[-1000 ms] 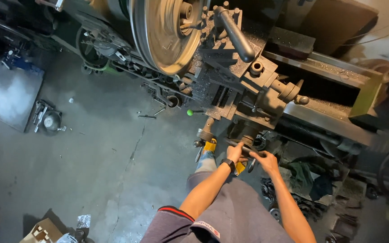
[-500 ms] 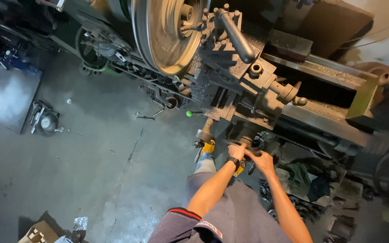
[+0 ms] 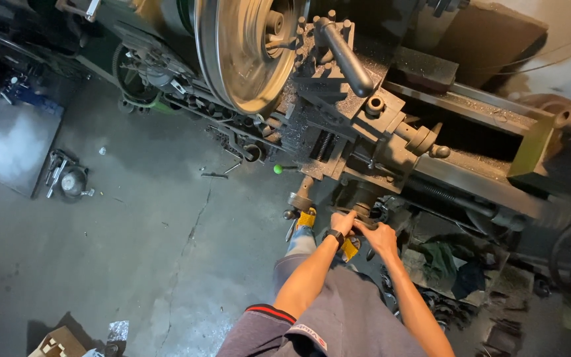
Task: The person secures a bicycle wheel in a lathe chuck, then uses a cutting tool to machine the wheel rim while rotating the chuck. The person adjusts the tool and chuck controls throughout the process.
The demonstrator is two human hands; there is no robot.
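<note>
I look down on a large grey metal lathe (image 3: 391,132) with a shiny round faceplate (image 3: 246,53) spinning at its head. Both my hands rest on the dark handwheel (image 3: 363,210) on the front of the carriage. My left hand (image 3: 342,222), with a black wristwatch, grips the wheel's left side. My right hand (image 3: 380,237) holds the wheel's lower right rim. A long dark lever handle (image 3: 346,56) sticks up from the tool post above. My feet in yellow sandals (image 3: 306,218) stand just below the wheel.
A green-knobbed lever (image 3: 277,169) juts out left of the carriage. Small tools and a round metal part (image 3: 67,180) lie on the concrete floor at left beside a grey metal plate (image 3: 8,142). Rags and scrap (image 3: 451,264) sit under the lathe bed. A cardboard box (image 3: 57,344) is at bottom left.
Both hands have shifted slightly upward on the handwheel, staying closed on it. The view has drifted a little; the faceplate still spins.
</note>
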